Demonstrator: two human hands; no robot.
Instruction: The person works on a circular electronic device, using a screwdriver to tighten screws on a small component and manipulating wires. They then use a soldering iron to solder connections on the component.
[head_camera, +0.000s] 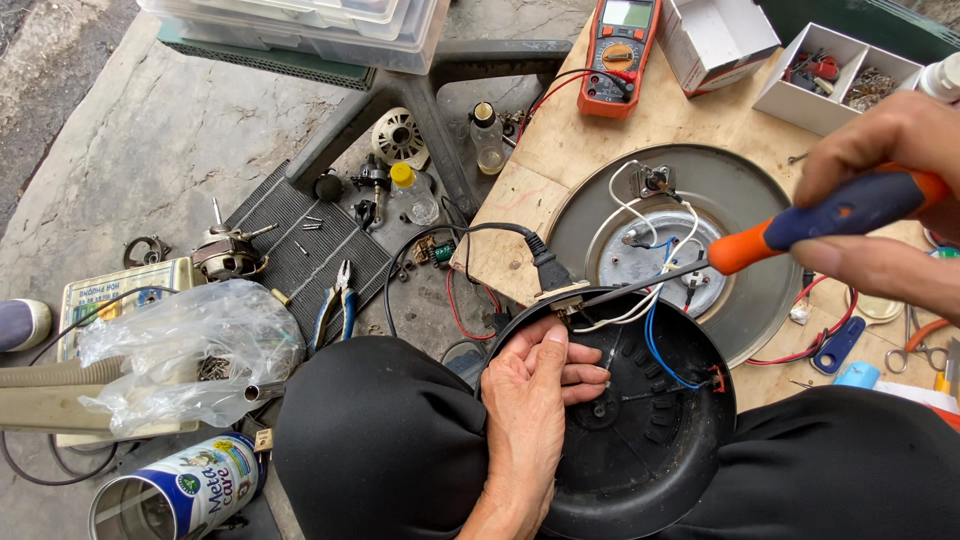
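Note:
My left hand (535, 395) grips the rim of a black round appliance shell (650, 440) that rests on my lap, its thumb near the power socket (562, 296) where a black cord plugs in. My right hand (885, 215) holds a screwdriver (800, 225) with an orange and blue handle; its metal shaft points left and its tip sits at the socket. White and blue wires (650, 300) run from the shell to a grey metal heating base (720, 250) lying on the wooden board (560, 140).
A multimeter (618, 55), a white cardboard box (715, 40) and a compartment tray (835, 75) stand at the board's far edge. Scissors (925, 345) lie at the right. On the floor: pliers (335, 305), a small motor (228, 252), a plastic bag (185, 350), a tin can (180, 495), small bottles.

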